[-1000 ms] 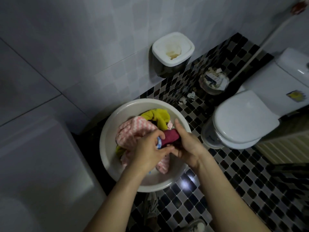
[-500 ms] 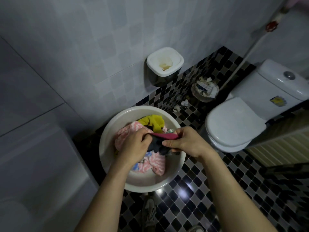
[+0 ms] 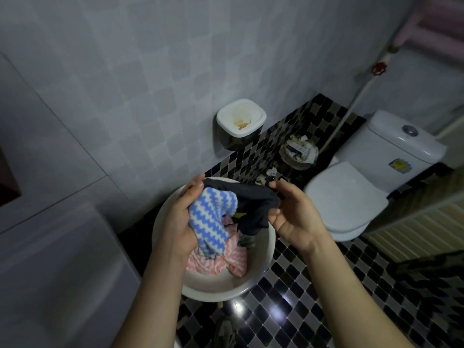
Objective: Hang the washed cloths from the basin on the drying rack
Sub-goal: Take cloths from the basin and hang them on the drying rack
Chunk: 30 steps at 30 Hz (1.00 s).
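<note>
Basin [image 3: 261, 252] sits at 6 o'clock, pink cloth [image 3: 213, 259] heaped inside. Above it the left hand [image 3: 180, 219] bunches the blue zigzag cloth [image 3: 211, 217] plus one end of the dark cloth [image 3: 251, 199] — the right hand [image 3: 291, 212] pinches the other end. Dark one runs 9 to 3, tail drooping. Risk: two tangled cloths, so one could slip back in.

A black-and-white checkered tile floor [image 3: 313, 292] carries everything. On it stand a white basin [image 3: 216, 287] of cloths, a white-lidded bin [image 3: 240, 121] against the wall, a small full wastebasket [image 3: 298, 153], and a white toilet [image 3: 351, 197].
</note>
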Each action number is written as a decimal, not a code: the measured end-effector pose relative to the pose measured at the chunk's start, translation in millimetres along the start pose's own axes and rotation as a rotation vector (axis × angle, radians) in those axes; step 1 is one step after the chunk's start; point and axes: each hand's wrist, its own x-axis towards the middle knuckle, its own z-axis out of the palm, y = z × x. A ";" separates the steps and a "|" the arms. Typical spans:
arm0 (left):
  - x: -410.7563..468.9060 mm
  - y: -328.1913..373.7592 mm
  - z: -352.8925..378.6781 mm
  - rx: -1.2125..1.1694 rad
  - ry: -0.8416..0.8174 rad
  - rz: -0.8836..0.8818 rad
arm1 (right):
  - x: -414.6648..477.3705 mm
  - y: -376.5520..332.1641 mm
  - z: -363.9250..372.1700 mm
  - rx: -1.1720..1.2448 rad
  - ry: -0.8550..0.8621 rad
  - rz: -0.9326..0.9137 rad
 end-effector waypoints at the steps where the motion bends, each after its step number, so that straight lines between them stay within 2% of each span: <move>1: -2.2 0.7 2.2 -0.010 -0.025 0.019 | -1.0 -0.1 1.2 -0.021 -0.010 -0.012; 4: -12.1 4.1 14.6 -0.036 -0.128 0.044 | -9.8 -3.3 3.6 -0.209 -0.040 -0.041; 8: -20.4 5.9 36.9 0.034 -0.301 0.046 | -28.5 -5.9 19.0 -0.791 -0.285 -0.075; 10: -23.7 8.3 48.2 0.109 -0.288 0.073 | -35.7 -6.3 29.7 -0.906 -0.237 -0.182; 12: -26.1 13.8 57.7 0.159 -0.216 0.102 | -43.3 -12.1 34.7 -0.857 -0.122 -0.277; 14: -25.1 18.2 60.6 0.285 -0.137 0.176 | -50.9 -20.5 33.8 -0.712 -0.075 -0.262; 18: -15.9 11.1 57.9 0.932 0.030 0.489 | -68.5 -33.7 32.1 -0.402 -0.008 -0.185; 20: -20.9 2.4 66.2 1.089 0.052 0.624 | -80.4 -39.4 31.1 -0.234 0.033 -0.173; 22: -32.7 -2.8 79.6 1.019 -0.140 0.627 | -90.3 -44.7 31.5 -0.163 0.055 -0.183; 24: -50.8 -18.3 102.0 1.016 -0.430 0.499 | -102.6 -49.8 24.4 -0.159 0.105 -0.218; 26: -60.1 -36.3 116.6 1.165 -0.491 0.556 | -112.2 -52.1 21.7 -0.198 0.176 -0.235; 28: -66.5 -52.3 130.4 1.205 -0.443 0.686 | -125.1 -55.2 13.9 -0.176 0.221 -0.269; 30: -71.7 -63.7 142.8 1.120 -0.518 0.622 | -147.0 -61.4 1.1 -0.126 0.250 -0.326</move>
